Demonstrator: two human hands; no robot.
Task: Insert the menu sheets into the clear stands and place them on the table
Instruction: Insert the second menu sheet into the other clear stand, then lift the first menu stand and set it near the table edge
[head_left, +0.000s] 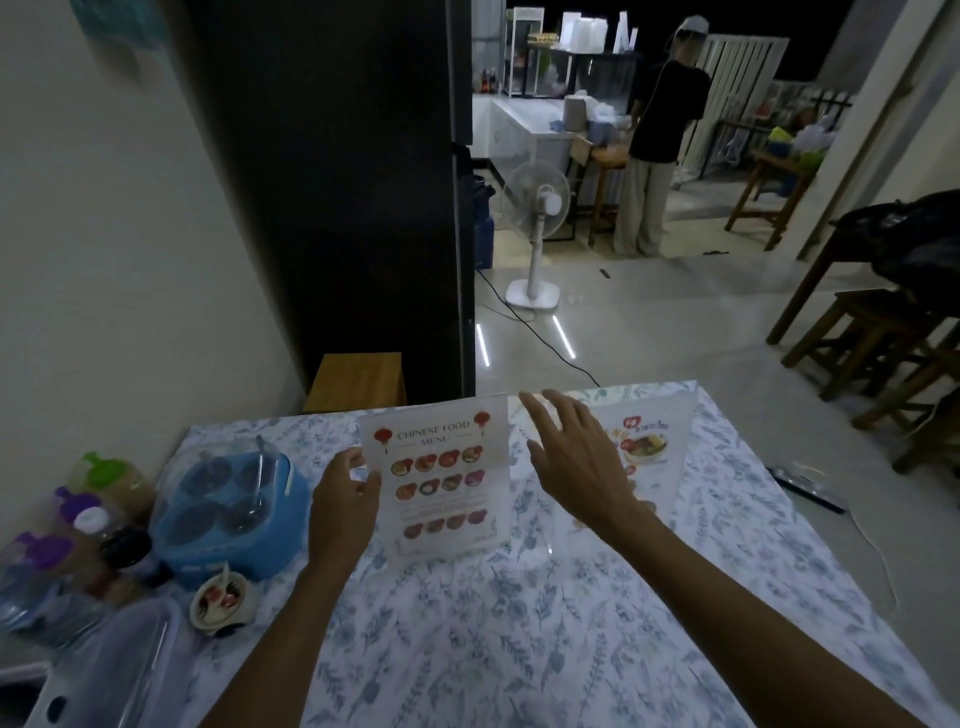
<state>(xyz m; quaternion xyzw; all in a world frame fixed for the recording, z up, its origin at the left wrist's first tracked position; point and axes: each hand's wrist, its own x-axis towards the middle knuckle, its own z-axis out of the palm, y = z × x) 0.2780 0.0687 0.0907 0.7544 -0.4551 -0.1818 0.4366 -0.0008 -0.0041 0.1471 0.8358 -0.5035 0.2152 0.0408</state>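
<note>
A clear stand holding the "Chinese Food Menu" sheet (439, 478) stands upright on the floral tablecloth (519, 649), near the table's middle. My left hand (345, 499) grips its left edge between thumb and fingers. My right hand (576, 457) hovers with fingers spread, just right of that stand's top corner and holding nothing. Behind my right hand a second clear stand with a colourful menu sheet (654, 447) stands upright, partly hidden by the hand.
At the table's left edge sit a blue condiment caddy (234, 509), several bottles (78, 525), a small sauce bowl (221, 603) and a clear plastic box (109, 670). Beyond are a wooden stool (358, 382), a black fridge, a standing fan (535, 208), a person and wooden stools.
</note>
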